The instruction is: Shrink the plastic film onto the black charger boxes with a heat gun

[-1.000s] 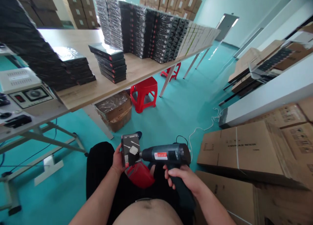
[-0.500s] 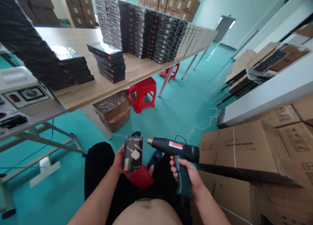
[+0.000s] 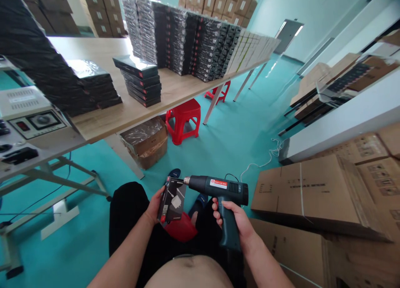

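My left hand (image 3: 154, 207) grips a small black charger box (image 3: 172, 201) by its left side; a white plug and cable are printed on its face. The box is tilted and its left edge faces partly up to me. In my right hand (image 3: 233, 216) is a dark heat gun (image 3: 215, 185), with fingers wrapped round its handle. Its metal nozzle points left, at the upper right corner of the box; whether the two touch I cannot tell. Below them, part of a red stool (image 3: 181, 229) shows between my legs.
A wooden table (image 3: 103, 120) bears a short stack of black boxes (image 3: 142, 81) and long rows of film-wrapped boxes (image 3: 187, 42). A red stool (image 3: 183, 115) and an open carton (image 3: 146, 140) stand beneath. Flat cardboard (image 3: 300, 188) is piled at right. A control box (image 3: 37, 117) is at left.
The heat gun has moved left, so its nozzle is now close to the box. My left hand has turned the box, shifting it slightly right and showing more of its side.
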`<state>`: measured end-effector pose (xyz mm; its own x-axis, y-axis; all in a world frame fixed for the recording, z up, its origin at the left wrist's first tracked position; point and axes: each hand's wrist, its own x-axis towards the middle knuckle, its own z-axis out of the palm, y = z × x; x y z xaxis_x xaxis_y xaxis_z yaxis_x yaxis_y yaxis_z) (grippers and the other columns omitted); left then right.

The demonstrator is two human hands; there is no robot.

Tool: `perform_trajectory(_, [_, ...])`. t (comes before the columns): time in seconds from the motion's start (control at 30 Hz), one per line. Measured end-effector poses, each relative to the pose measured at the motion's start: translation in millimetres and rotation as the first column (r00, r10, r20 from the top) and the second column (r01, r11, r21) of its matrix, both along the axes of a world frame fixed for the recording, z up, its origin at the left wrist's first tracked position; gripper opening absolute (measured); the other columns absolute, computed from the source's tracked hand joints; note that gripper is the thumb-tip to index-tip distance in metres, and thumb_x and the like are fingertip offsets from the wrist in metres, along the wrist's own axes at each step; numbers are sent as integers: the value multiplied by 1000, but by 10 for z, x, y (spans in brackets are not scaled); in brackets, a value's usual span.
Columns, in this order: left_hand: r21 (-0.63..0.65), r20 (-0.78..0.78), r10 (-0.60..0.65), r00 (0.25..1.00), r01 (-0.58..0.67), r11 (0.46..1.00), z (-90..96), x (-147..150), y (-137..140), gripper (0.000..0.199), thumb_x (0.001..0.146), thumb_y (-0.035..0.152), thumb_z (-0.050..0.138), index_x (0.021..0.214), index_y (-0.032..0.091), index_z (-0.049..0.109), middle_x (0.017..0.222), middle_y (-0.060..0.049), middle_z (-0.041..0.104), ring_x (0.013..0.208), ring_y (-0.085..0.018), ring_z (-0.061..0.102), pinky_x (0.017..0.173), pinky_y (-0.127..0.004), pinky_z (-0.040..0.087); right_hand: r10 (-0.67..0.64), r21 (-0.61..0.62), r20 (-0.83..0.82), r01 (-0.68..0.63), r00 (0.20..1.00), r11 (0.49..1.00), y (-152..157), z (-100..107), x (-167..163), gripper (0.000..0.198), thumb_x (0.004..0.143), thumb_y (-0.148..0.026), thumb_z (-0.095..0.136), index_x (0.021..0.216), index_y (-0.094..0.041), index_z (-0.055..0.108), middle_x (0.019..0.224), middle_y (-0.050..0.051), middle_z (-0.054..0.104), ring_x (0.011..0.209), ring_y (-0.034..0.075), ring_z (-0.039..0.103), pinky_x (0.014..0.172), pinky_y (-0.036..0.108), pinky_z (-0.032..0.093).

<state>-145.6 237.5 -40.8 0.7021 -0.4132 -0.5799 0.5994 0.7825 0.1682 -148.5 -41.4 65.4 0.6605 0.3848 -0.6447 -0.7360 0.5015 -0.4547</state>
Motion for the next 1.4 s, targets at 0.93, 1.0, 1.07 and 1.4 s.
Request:
perform_trajectory(0.93, [86, -14, -4, 1000, 5, 996, -125, 5, 42, 42, 81, 44, 53, 97, 7, 64, 78, -14, 72, 75, -28, 69, 70, -38, 54, 460, -518, 307, -259, 833, 815, 409, 473, 134, 28, 72, -28, 63, 96, -13, 67, 75, 4, 67, 58, 14, 61, 53, 26, 48])
perform_trajectory(1.0, [79, -20, 3, 1000, -2, 997, -114, 7, 41, 43, 82, 44, 53, 101, 7, 64, 79, -14, 72, 77, -29, 69, 71, -38, 54, 524, -535, 299, -314, 798, 784, 384, 503, 136, 25, 71, -26, 64, 92, -14, 67, 71, 3, 67, 56, 14, 60, 53, 26, 48])
perform_trajectory(1.07, [73, -22, 15, 1000, -14, 997, -106, 12, 40, 44, 82, 45, 53, 104, 8, 63, 80, -13, 73, 78, -29, 69, 72, -39, 54, 692, -532, 270, -495, 670, 687, 321, 533, 98, 17, 68, -23, 66, 82, -13, 69, 64, 2, 66, 52, 13, 57, 50, 25, 47])
perform_trajectory(1.4, [84, 4, 14, 1000, -14, 996, -155, 6, 49, 44, 82, 46, 54, 102, 8, 63, 83, -15, 72, 79, -29, 69, 76, -41, 54, 425, -435, 298, -274, 855, 858, 531, 440, 67, 26, 71, -28, 65, 93, -13, 66, 71, 4, 68, 58, 14, 62, 52, 25, 49])
